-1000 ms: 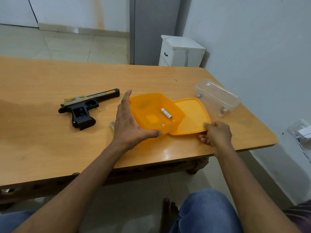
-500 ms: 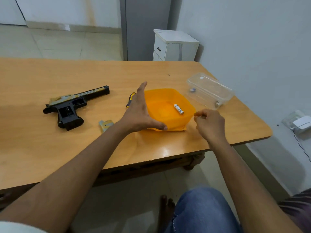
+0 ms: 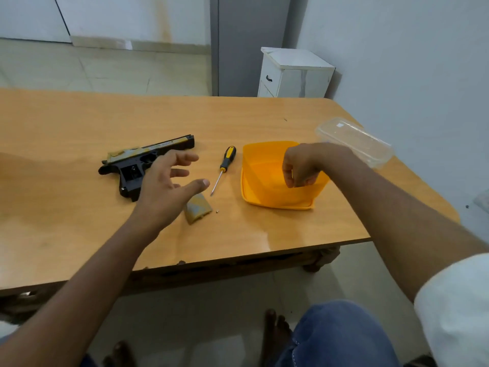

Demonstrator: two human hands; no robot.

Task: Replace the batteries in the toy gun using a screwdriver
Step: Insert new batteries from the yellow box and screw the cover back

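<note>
The black toy gun [image 3: 143, 165] lies on its side on the smooth wooden tabletop [image 3: 66, 213], its long axis running left to right, muzzle toward the far right and handle toward the near edge. The left grip [image 3: 165, 189] hovers over the handle, fingers spread and holding nothing. Just right of it lie a curved cover piece [image 3: 198, 207], a tiny screw [image 3: 217, 211] and a yellow-and-black screwdriver [image 3: 223, 168], tip pointing nearward. The right grip [image 3: 301, 165], fingers curled, hangs above an orange plastic box [image 3: 264, 192]; whether it pinches anything, I cannot tell.
</note>
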